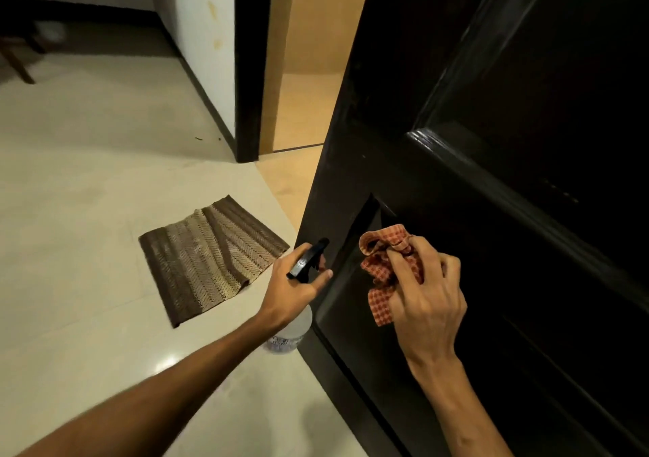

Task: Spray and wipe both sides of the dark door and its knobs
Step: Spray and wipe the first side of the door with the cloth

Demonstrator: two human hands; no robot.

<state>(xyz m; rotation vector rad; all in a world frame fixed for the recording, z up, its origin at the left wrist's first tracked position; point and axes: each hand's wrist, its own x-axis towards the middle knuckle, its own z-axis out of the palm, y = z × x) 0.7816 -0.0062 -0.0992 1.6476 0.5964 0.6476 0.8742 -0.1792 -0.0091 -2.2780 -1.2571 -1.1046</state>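
Note:
The dark panelled door [491, 112] fills the right side of the view, standing open with its edge toward me. My right hand [426, 302] presses a bunched orange checked cloth [382, 270] against the door's lower panel. Just left of the door edge, my left hand [293, 288] grips a clear spray bottle [291, 333] with a black trigger head [307, 258], its nozzle pointing at the door. No knob is in view.
A brown striped woven mat [207, 260] lies on the pale tiled floor [87, 176] left of the door. A dark door frame [251, 63] and white wall stand behind it, with a lit yellowish room beyond. Furniture legs show at far left.

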